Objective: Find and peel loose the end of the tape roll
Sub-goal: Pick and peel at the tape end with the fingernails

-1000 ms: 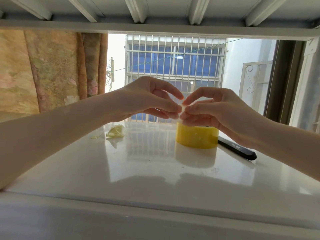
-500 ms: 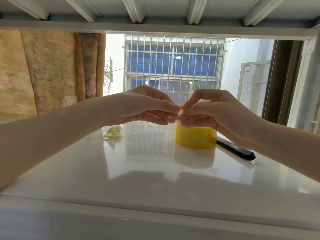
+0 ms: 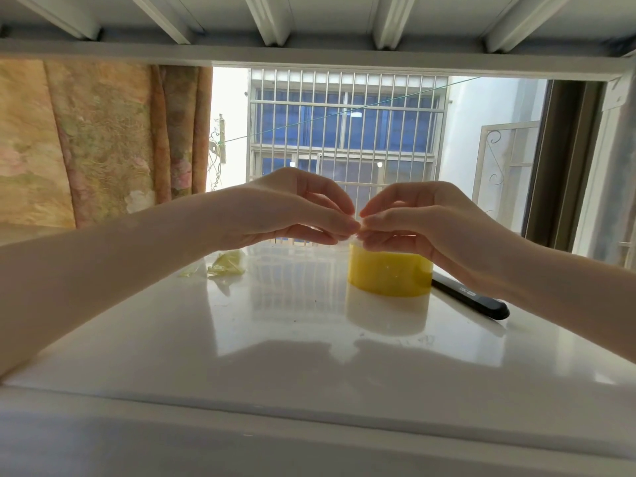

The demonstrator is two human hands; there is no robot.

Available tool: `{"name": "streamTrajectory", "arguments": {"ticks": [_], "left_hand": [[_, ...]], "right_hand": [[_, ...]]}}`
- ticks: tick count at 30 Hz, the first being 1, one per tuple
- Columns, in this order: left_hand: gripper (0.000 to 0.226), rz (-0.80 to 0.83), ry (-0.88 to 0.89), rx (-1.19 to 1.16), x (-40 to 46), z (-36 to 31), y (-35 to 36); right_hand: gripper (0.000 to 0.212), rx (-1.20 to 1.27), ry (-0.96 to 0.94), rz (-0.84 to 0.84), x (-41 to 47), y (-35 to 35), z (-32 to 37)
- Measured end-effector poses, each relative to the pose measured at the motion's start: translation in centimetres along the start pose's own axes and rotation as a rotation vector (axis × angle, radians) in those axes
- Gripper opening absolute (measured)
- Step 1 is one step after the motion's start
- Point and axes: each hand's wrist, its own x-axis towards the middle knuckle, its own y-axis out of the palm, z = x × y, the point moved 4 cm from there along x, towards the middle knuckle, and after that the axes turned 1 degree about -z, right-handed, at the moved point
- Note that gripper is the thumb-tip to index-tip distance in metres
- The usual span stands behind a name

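Observation:
A yellow tape roll [image 3: 390, 273] lies flat on the glossy white tabletop [image 3: 292, 339], right of centre. Above its top edge my left hand [image 3: 289, 211] and my right hand [image 3: 426, 222] meet fingertip to fingertip. Both pinch a small pale scrap of tape [image 3: 359, 226] between thumb and fingers. The scrap is mostly hidden by the fingertips, and I cannot tell whether it still joins the roll. My right hand covers the roll's top right rim.
A black pen-like tool [image 3: 471, 299] lies on the table just right of the roll, under my right wrist. A crumpled yellow tape scrap [image 3: 225, 265] sits at the back left. A barred window and a curtain stand behind the table; a beam runs overhead.
Both hands stay pinched together above the roll. The pale scrap between the fingertips shows less now than a second ago. The roll has not moved.

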Motion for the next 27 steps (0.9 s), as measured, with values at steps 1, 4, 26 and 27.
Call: {"name": "streamTrajectory", "arguments": {"ticks": [1,4,26,27], "left_hand": [[0.021,-0.01,0.008,0.005,0.0,-0.08,-0.01],[0.017,-0.045,0.037,0.027,-0.09,-0.34,-0.09],[0.017,0.004,-0.053,0.095,-0.18,0.2,0.15],[0.016,0.003,-0.052,0.094,-0.18,0.19,0.13]], "right_hand": [[0.006,-0.004,0.005,-0.004,-0.02,-0.05,-0.06],[0.007,-0.018,0.025,0.024,-0.14,-0.04,-0.08],[0.004,-0.025,0.018,-0.011,-0.18,-0.12,0.07],[0.005,-0.024,0.022,-0.01,-0.17,-0.12,0.07]]}}
